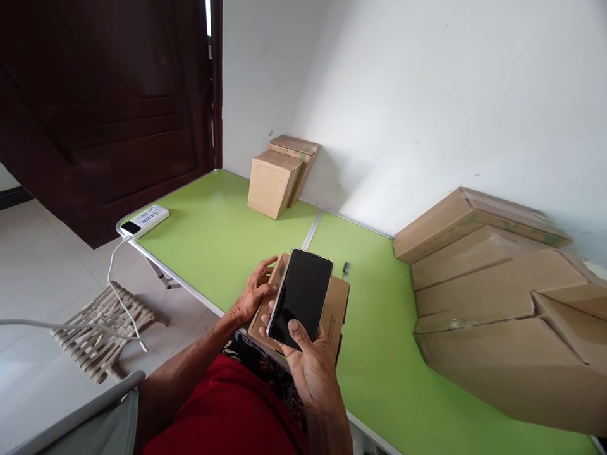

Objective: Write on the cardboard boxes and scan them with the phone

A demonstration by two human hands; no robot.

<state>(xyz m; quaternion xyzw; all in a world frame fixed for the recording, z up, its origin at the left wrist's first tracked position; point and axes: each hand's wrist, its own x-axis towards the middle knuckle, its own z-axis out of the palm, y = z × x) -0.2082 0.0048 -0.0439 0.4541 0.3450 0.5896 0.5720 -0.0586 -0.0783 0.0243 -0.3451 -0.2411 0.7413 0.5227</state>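
Green metal-edged tabletop (203,221) meets a white wall (403,95), dark panelled door (123,95) upper left; at centre the right hand (313,366) clasps a black rectangular smartphone (303,291), the left hand (251,297), grip unclear, touching a flat cardboard box (339,303).

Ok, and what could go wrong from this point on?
The black-screened phone in a clear case is gripped near its lower end by the right hand, so it might slip if the grip loosens.
The flat brown cardboard box beneath it lies at the green table's near edge; a nudge towards the body could tip it off.
The white rectangular device sits at the table's left corner; a snag on its hanging white cable could drag it down.
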